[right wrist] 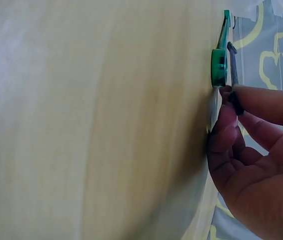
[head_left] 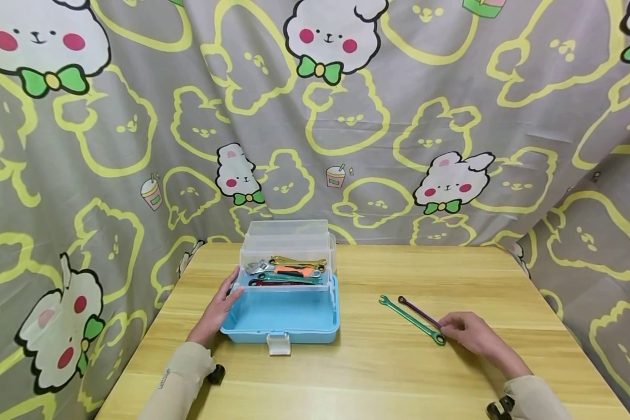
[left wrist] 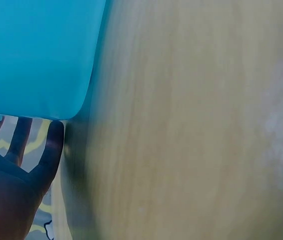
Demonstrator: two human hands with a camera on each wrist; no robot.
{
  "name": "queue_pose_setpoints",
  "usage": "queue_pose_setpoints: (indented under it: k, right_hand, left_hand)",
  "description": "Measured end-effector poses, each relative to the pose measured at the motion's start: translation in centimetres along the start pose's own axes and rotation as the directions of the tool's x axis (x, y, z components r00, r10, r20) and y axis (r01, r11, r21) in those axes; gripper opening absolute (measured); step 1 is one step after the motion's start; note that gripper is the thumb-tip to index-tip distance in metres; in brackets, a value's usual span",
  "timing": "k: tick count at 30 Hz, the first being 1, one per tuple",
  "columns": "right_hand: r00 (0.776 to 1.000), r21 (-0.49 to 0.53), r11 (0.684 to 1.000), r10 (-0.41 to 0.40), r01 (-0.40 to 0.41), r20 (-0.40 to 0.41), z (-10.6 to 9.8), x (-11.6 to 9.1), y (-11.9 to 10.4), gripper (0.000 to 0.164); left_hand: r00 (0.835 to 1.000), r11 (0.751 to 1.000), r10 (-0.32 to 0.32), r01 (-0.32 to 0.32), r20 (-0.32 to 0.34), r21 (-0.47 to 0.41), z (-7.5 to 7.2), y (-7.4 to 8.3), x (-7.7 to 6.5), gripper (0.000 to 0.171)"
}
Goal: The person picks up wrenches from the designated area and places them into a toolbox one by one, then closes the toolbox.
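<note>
A light blue toolbox (head_left: 282, 337) stands with its clear lid raised and a clear tray lifted over the bare bottom. My left hand (head_left: 221, 307) grips its left side wall, the thumb at the rim; in the left wrist view spread fingers (left wrist: 51, 150) meet the blue outer wall (left wrist: 36, 60). On the right, my right hand (head_left: 471, 332) pinches the near end of a dark purple combination wrench (head_left: 421, 312) between thumb and fingers. Beside it on the table lies a green combination wrench (head_left: 411, 319). In the right wrist view, the purple wrench's end (right wrist: 236, 103) shows at the fingertips.
The clear tray (head_left: 283, 283) holds several wrenches, an adjustable wrench (head_left: 258, 267) and an orange-and-black handled tool (head_left: 294, 270). A white latch (head_left: 279, 345) hangs open at the toolbox front. A patterned curtain (head_left: 357, 134) surrounds the wooden table (head_left: 357, 379) at the back and sides.
</note>
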State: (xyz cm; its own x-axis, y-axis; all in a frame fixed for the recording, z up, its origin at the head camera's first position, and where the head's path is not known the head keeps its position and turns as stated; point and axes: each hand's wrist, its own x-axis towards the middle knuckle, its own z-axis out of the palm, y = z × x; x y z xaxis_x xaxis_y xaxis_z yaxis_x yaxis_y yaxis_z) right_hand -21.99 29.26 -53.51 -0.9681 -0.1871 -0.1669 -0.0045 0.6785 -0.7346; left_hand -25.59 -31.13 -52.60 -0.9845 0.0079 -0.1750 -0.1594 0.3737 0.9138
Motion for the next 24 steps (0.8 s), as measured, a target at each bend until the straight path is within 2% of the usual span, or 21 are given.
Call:
queue_pose_setpoints:
  k: [5,8,11,16,24]
  right_hand:
    - [0.999,0.099,0.995,0.012,-0.017,0.046,0.0,0.0,0.0,0.027]
    - [0.996,0.161,0.987,-0.003,-0.011,0.087,0.0,0.0,-0.1,0.034]
    - [0.996,0.202,0.979,-0.01,-0.008,0.086,0.0,0.0,-0.3,0.038]
    - [1.0,0.263,0.965,0.002,-0.007,0.02,-0.1,0.2,-0.7,0.042]
    - [0.994,0.396,0.918,0.053,-0.01,-0.099,-0.7,0.8,-1.3,0.048]
  left_hand:
    - [0.999,0.999,0.028,-0.028,-0.015,0.023,0.0,-1.1,0.5,0.071]
    - [0.999,0.999,0.038,-0.038,-0.025,0.024,0.1,-1.2,0.5,0.072]
    - [0.999,0.999,0.043,-0.042,-0.029,0.021,0.1,-1.2,0.3,0.073]
    - [0.999,0.999,0.047,-0.046,-0.023,0.028,0.1,-1.1,0.3,0.072]
    - [1.0,0.999,0.025,-0.024,-0.014,0.024,-0.1,-1.5,0.8,0.07]
